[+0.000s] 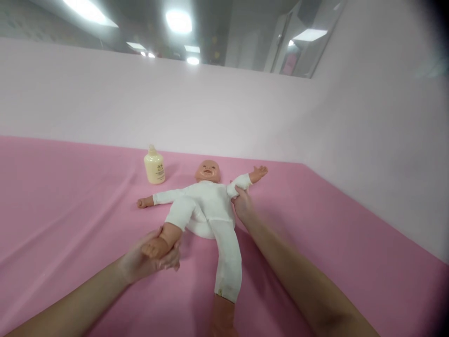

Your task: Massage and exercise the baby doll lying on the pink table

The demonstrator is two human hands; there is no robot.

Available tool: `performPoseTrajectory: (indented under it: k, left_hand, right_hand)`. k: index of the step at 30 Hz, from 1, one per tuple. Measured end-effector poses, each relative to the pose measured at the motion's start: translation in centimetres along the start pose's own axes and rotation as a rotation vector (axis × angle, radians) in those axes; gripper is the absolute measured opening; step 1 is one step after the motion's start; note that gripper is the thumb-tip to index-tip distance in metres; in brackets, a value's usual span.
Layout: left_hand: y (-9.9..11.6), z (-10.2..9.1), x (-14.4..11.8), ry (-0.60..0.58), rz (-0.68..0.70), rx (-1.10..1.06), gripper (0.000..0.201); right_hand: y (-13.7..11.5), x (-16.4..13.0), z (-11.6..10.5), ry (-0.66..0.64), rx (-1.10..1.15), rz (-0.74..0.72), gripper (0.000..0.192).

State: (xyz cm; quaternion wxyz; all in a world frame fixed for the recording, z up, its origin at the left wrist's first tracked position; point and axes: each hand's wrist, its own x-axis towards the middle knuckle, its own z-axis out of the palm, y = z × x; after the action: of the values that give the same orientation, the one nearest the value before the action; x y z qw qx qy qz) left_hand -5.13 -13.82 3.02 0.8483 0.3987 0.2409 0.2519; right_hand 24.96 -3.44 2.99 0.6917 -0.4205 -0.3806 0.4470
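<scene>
From my head view I see a baby doll lying on its back on the pink sheet, arms spread wide, dressed in a white suit. My left hand is cupped under the doll's bare foot and lower leg, fingers curled around it from below; the hand is blurred, so I can only say it looks closed on the foot rather than tell how firmly it holds. That leg has its white trouser leg pushed up to the knee. My right hand grips the doll's sleeved arm just beside the body, thumb and fingers pinched on the white fabric. The doll's other leg, covered in white, stretches toward me down the middle of the view. A cream-coloured bottle stands upright on the sheet near the doll's head, apart from it, in front of the pale pink wall.
</scene>
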Motion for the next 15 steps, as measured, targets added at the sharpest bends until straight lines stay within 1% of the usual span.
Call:
performPoseTrajectory:
  k: [2,3,5,8,10,12,15]
  left_hand:
    - [0.3,0.2,0.5,0.016,0.088,-0.117,0.048]
    - [0.4,0.2,0.6,0.030,0.112,-0.164,0.046]
    - [0.2,0.2,0.8,0.047,0.108,-0.202,0.046]
    - [-0.3,0.0,1.0,0.052,0.068,-0.182,0.047]
    - [-0.5,0.0,1.1,0.064,0.046,-0.162,0.048]
    - [-0.5,0.1,1.1,0.077,0.038,-0.140,0.049]
    - [-0.7,0.1,1.2,0.080,0.043,-0.114,0.048]
  right_hand:
    - [-0.4,-0.8,0.5,-0.060,-0.069,-0.010,0.049]
    - [-0.5,-1.1,0.6,-0.093,-0.130,-0.025,0.046]
    - [-0.4,-1.5,0.7,-0.174,-0.306,-0.088,0.041]
    - [0.0,-1.7,0.7,-0.373,-0.629,-0.307,0.036]
    - [0.2,-1.6,0.6,-0.482,-0.775,-0.457,0.041]
    - [0.2,-1.5,0.6,-0.516,-0.843,-0.526,0.047]
    - [0.2,-1.5,0.5,-0.526,-0.874,-0.541,0.053]
